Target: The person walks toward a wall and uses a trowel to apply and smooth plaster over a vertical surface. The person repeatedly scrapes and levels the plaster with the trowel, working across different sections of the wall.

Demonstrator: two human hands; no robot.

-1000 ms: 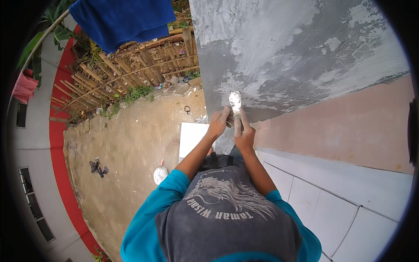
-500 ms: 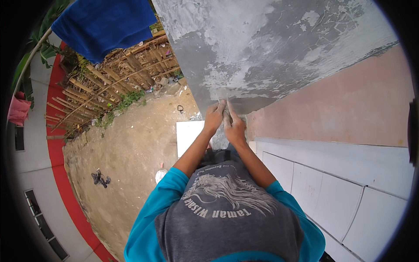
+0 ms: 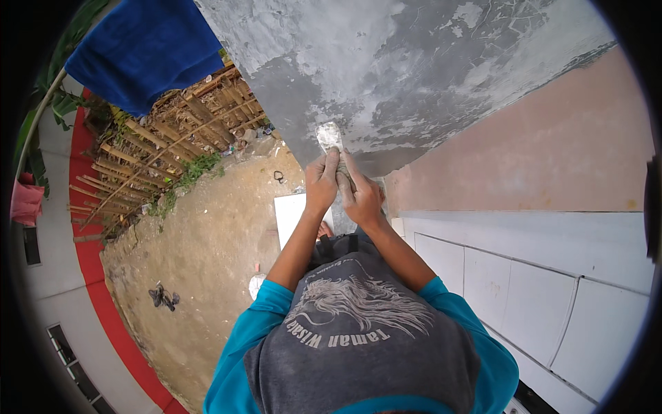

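Note:
Both of my hands are together in front of the grey wall (image 3: 386,76), which has patchy lighter plaster on it. Between them is a putty knife (image 3: 329,136), its broad blade smeared with whitish filler and pointing up toward the wall. My left hand (image 3: 320,186) is closed around its left side, a finger lying along the base of the blade. My right hand (image 3: 361,192) grips it from the right, with the index finger stretched toward the blade. Grey dust coats the fingers of both hands. The handle is mostly hidden by them.
A white panel (image 3: 286,215) lies below my hands, with part of a foot on it. At right stand a pinkish wall (image 3: 517,148) and white panels (image 3: 496,290). A bamboo fence (image 3: 145,159), a hanging blue cloth (image 3: 148,52) and dark debris (image 3: 163,297) are at left.
My hands have shifted a little left, and the putty knife's blade has turned so its whitish, filler-covered face shows. The whole view has also shifted slightly.

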